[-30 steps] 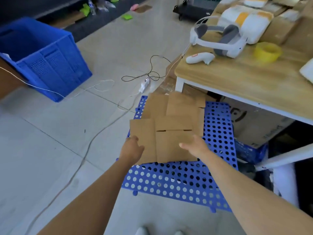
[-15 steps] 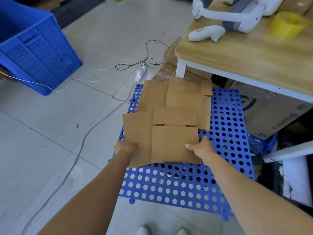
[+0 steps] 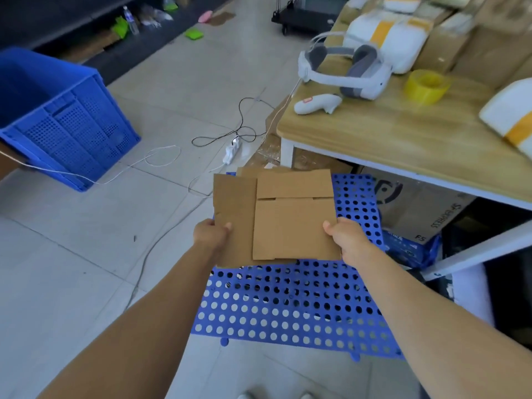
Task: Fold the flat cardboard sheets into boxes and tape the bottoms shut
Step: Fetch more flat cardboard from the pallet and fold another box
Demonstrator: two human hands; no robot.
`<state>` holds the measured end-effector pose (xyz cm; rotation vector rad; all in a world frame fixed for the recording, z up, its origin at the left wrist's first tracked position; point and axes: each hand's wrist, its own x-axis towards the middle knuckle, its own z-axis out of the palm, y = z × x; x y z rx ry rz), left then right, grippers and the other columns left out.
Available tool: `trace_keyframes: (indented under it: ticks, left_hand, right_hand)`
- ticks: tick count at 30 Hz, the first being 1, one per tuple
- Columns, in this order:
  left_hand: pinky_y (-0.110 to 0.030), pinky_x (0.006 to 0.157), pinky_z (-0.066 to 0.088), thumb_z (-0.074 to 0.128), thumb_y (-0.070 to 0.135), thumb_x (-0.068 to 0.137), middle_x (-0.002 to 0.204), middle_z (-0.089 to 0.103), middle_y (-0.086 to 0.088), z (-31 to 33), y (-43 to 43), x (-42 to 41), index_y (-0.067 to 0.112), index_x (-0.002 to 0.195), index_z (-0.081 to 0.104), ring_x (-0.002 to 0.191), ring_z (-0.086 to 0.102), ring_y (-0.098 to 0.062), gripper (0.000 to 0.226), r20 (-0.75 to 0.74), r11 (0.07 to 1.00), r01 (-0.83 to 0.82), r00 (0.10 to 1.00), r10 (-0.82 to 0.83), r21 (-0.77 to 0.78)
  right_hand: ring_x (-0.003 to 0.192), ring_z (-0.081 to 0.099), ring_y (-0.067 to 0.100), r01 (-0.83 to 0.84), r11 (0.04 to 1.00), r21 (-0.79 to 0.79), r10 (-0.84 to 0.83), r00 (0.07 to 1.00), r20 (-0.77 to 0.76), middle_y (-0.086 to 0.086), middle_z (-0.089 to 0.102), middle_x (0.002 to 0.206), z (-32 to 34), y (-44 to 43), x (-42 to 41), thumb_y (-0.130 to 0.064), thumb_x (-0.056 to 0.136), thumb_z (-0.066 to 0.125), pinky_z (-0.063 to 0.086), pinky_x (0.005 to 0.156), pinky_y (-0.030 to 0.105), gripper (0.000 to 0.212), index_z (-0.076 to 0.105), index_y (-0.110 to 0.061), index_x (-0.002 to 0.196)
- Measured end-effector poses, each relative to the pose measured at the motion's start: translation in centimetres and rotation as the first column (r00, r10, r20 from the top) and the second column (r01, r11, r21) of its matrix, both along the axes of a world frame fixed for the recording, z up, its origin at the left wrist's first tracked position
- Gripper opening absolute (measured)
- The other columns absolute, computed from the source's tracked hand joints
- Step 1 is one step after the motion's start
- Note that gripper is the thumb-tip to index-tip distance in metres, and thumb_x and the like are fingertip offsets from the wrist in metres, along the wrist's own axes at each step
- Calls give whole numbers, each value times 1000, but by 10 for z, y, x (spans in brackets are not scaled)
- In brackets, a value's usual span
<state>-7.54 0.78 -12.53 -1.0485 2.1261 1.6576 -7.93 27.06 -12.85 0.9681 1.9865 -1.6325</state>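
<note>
my left hand [image 3: 211, 234] and right hand [image 3: 345, 240] each pinch a near corner of the flat cardboard sheet [image 3: 288, 220], held above the blue mat [image 3: 288, 306] (tape roll [image 3: 427, 86] waits on the bench [image 3: 388, 133]), ready to square it open, i reckon.

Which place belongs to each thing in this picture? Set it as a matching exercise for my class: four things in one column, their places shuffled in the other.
Things
1. flat cardboard sheet
2. yellow tape roll
3. blue crate
4. printed carton

Places
A. on the wooden table
B. under that table
C. held between the left hand and right hand
D. on the tiled floor at the far left

Pairs: 1-C, 2-A, 3-D, 4-B
</note>
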Motion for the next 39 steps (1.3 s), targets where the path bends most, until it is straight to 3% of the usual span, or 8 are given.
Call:
trace_keyframes:
  ticks: [4,9,14,21,26,31,35,39]
  left_hand:
    - [-48,90,52,65,12,87,110,65,-16,68,23,-4,8,95,57,94,63,-32,12,-80,998,50,996,-46,44]
    - [-42,88,51,63,9,89,114,64,-15,154,70,-10,-1,117,58,96,62,-28,30,-230,970,211,957,-179,120]
    - [-46,95,49,66,12,87,120,63,-12,217,138,2,3,121,58,106,61,-29,36,-317,876,460,860,-399,146]
    - [-46,100,44,61,22,92,129,57,-11,264,261,109,5,133,48,114,55,-29,46,-329,524,835,548,-769,165]
    - [-47,97,45,57,19,94,123,59,-13,276,332,245,6,126,52,107,57,-29,36,-344,175,973,218,-913,154]
    - [-39,78,49,61,19,92,105,62,-9,288,374,414,9,106,57,88,59,-25,18,-353,-177,974,-119,-928,138]
    - [-46,100,43,65,18,89,129,55,-14,287,395,542,2,131,49,113,55,-31,48,-353,-360,924,-295,-888,133]
    - [-48,104,39,63,22,90,136,50,-14,279,408,671,3,137,41,120,50,-32,55,-321,-479,872,-426,-846,105]
  right_hand:
    - [104,54,29,95,995,35,-90,990,-109,11,56,124,79,20,10,-22,101,46,45,95,47,13,55,-16,106]
    - [105,53,25,254,963,86,-221,932,-286,6,55,129,173,60,45,-23,100,46,44,94,42,28,55,-14,126]
    - [98,47,16,511,852,115,-410,786,-462,-2,50,110,248,98,124,-23,99,49,37,82,28,34,52,-12,130]
    - [74,50,10,847,528,60,-686,468,-557,-4,55,87,298,132,312,-18,97,50,40,61,28,8,57,-15,98]
    - [97,58,28,977,212,3,-808,177,-562,10,62,104,314,126,481,-16,95,54,50,90,43,7,58,-15,89]
    - [78,54,17,991,-135,11,-832,-108,-544,-1,58,87,323,99,663,-19,95,52,47,77,36,8,57,-15,92]
    - [78,48,17,940,-338,46,-809,-266,-524,5,61,95,315,69,795,-23,95,50,41,68,31,19,59,-10,106]
    - [81,51,20,884,-463,72,-776,-364,-516,13,63,107,307,42,917,-20,96,49,42,70,30,29,57,-5,120]
